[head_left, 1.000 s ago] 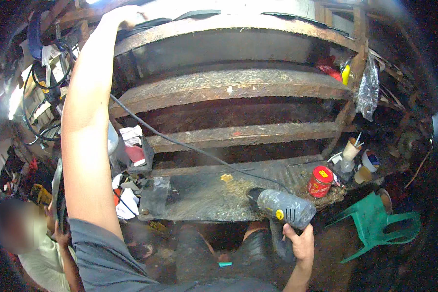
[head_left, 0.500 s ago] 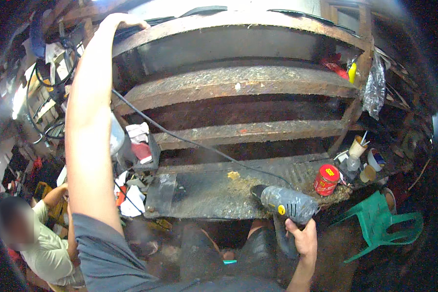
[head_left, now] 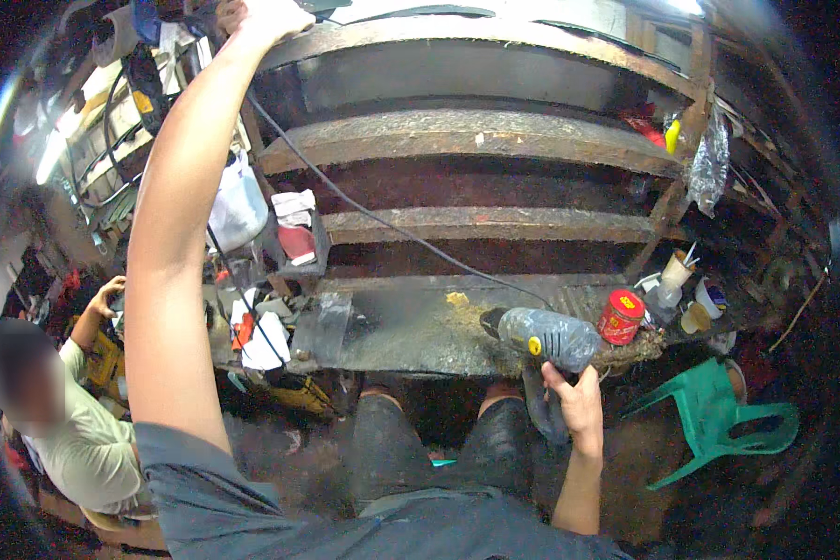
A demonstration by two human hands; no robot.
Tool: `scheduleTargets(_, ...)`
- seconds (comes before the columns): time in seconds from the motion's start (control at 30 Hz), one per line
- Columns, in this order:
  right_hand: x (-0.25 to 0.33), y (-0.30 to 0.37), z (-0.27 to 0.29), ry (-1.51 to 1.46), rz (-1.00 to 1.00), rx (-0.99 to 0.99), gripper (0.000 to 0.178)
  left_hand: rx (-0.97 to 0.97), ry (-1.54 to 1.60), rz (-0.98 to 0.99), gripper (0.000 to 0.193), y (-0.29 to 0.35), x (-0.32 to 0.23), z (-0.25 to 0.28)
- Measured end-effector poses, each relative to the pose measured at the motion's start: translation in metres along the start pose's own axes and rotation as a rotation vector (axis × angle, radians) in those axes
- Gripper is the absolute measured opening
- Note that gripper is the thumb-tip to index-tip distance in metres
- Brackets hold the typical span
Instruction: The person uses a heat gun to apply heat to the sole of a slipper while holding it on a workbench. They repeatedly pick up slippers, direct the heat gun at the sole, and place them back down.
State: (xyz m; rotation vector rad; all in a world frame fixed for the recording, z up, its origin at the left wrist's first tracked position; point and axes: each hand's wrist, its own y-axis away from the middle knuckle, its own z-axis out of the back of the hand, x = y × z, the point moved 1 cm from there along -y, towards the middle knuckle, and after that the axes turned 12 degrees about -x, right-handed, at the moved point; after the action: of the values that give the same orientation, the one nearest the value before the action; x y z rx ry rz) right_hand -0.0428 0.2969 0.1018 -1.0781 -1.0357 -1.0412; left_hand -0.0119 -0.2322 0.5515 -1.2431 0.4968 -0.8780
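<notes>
At the upper left, my left arm reaches up to the shelf's top board, and my left hand [head_left: 269, 13] is partly cut off by the picture's edge. Its fingers look curled, but what they hold is hidden. My right hand [head_left: 579, 401] grips a grey heat gun [head_left: 551, 338] low at the right, with the thumb against its body. The gun's black nozzle points left over the worktop [head_left: 392, 341]. A dark cable [head_left: 373, 210] runs from near the gun up toward my left arm. Just right of the gun stands a red can [head_left: 621, 317].
Wooden shelves [head_left: 485, 140] rise behind the worktop. Cups and small containers [head_left: 677, 271] stand at the right, above a green plastic chair [head_left: 719, 420]. A white bucket [head_left: 238, 205] and a box with cloths [head_left: 296, 233] sit left. Another person [head_left: 84, 448] is at the far left.
My left hand has moved up and slightly right, partly out of the picture. The view has shifted, so the bench sits higher. My right hand still grips the heat gun.
</notes>
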Motion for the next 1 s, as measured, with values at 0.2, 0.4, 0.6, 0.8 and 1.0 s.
scheduleTargets(0.2, 0.002, 0.007, 0.006, -0.078, -0.201, 0.088, 0.036, 0.069, -0.371, 0.279, 0.098, -0.003, 0.019, -0.016)
scheduleTargets(0.4, -0.004, -0.007, -0.001, -0.021, -0.055, -0.012, 0.036, -0.106, 0.332, 0.306, 0.069, 0.007, 0.011, -0.014)
scheduleTargets(0.6, -0.006, -0.016, -0.007, 0.015, 0.009, 0.013, 0.030, -0.151, 0.433, 0.082, 0.068, 0.079, -0.047, 0.073)
scheduleTargets(0.8, -0.005, -0.023, -0.009, -0.100, 0.033, 0.081, 0.027, 0.031, 0.542, 0.099, 0.084, 0.197, -0.066, 0.172)
scheduleTargets(1.0, -0.010, -0.050, -0.003, -0.012, -0.009, -0.003, 0.029, -0.130, 0.707, 0.257, 0.081, 0.368, -0.042, 0.205)
